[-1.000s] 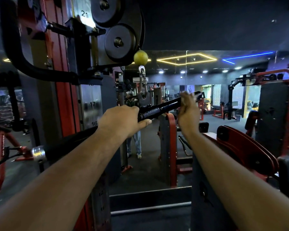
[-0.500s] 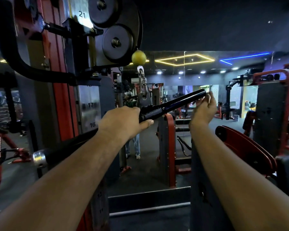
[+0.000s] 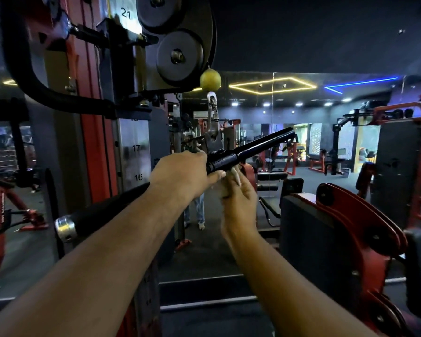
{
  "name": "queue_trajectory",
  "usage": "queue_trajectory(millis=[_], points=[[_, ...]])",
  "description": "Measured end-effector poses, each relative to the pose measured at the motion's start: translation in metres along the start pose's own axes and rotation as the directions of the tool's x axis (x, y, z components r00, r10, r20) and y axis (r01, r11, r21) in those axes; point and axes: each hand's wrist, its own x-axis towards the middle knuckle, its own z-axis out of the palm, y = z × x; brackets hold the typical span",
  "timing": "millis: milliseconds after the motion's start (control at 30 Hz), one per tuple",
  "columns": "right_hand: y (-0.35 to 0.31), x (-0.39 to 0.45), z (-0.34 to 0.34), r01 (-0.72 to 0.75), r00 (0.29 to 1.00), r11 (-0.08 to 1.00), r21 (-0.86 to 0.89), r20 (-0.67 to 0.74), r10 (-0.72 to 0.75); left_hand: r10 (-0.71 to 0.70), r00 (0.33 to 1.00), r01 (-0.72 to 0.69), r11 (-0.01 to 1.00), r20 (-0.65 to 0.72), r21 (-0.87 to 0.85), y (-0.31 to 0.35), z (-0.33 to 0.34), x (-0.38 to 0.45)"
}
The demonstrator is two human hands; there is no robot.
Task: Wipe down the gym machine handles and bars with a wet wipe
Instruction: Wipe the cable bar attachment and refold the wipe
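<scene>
A commercial gym — a numbered weight stack (image 3: pixel 134 152) with pulleys (image 3: pixel 179 55), red-framed machines (image 3: pixel 399 132), wall mirrors (image 3: pixel 272 122) and neon ceiling strips (image 3: pixel 272 86) say so.

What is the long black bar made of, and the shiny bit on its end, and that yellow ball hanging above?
The bar looks like metal painted glossy black: light streaks run along it. Its near part seems matte, perhaps a rubber grip. The end cap looks like bare polished metal, silvery with bright reflections. The yellow ball looks like dull rubber or plastic, with only a soft sheen; which one cannot be told.
</scene>
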Motion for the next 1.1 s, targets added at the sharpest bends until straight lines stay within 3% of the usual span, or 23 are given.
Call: queue_trajectory(millis=[100,133,200,300,367,500,600,733,867,900,933,1033,1100], points=[[-0.007,0.022,-0.023,0.209,0.965,0.958,-0.195,-0.118,-0.234,0.015,1.0,-0.015,1.0,0.004,0.021,-0.004,-0.001,0.0],[-0.012,0.031,-0.027,0.312,0.933,0.892,-0.327,-0.073,-0.353,0.012,1.0,-0.012,1.0,0.008,0.024,-0.005,0.0,0.0],[-0.022,0.047,-0.025,0.511,0.846,0.637,-0.577,0.206,-0.492,0.012,1.0,-0.013,1.0,0.01,0.016,-0.004,0.0,0.003],[-0.023,0.061,-0.016,0.61,0.783,0.329,-0.721,0.485,-0.389,0.038,0.998,-0.037,0.999,0.041,-0.017,-0.001,0.0,0.003],[-0.018,0.067,-0.022,0.622,0.771,0.253,-0.741,0.524,-0.362,0.068,0.995,-0.066,0.997,0.075,-0.029,-0.007,-0.001,-0.001],[-0.014,0.069,-0.029,0.616,0.777,0.242,-0.749,0.529,-0.342,0.143,0.99,-0.142,0.975,0.01,0.17,-0.041,-0.009,-0.036],[-0.009,0.068,-0.023,0.593,0.796,0.277,-0.756,0.501,-0.339,0.13,0.988,-0.095,0.93,-0.078,0.355,-0.076,-0.021,-0.08],[0.002,0.052,-0.006,0.534,0.836,0.403,-0.743,0.392,-0.385,0.096,0.975,-0.019,0.934,-0.199,0.356,-0.125,-0.036,-0.128],[0.019,0.018,0.033,0.442,0.873,0.536,-0.72,0.207,-0.442,0.103,0.973,-0.029,0.943,-0.206,0.333,-0.136,-0.039,-0.149],[0.025,0.001,0.048,0.443,0.878,0.552,-0.707,0.217,-0.427,0.115,0.973,-0.036,0.934,-0.201,0.356,-0.134,-0.039,-0.152],[0.032,-0.019,0.061,0.497,0.855,0.521,-0.694,0.289,-0.43,0.131,0.971,-0.048,0.925,-0.199,0.377,-0.13,-0.039,-0.154],[0.052,-0.07,0.088,0.785,0.618,0.321,-0.529,0.639,-0.459,0.12,0.978,-0.043,0.918,-0.172,0.394,-0.125,-0.036,-0.158],[0.052,-0.075,0.086,0.866,0.499,0.242,-0.437,0.773,-0.391,0.085,0.982,-0.027,0.945,-0.166,0.326,-0.127,-0.037,-0.162]])
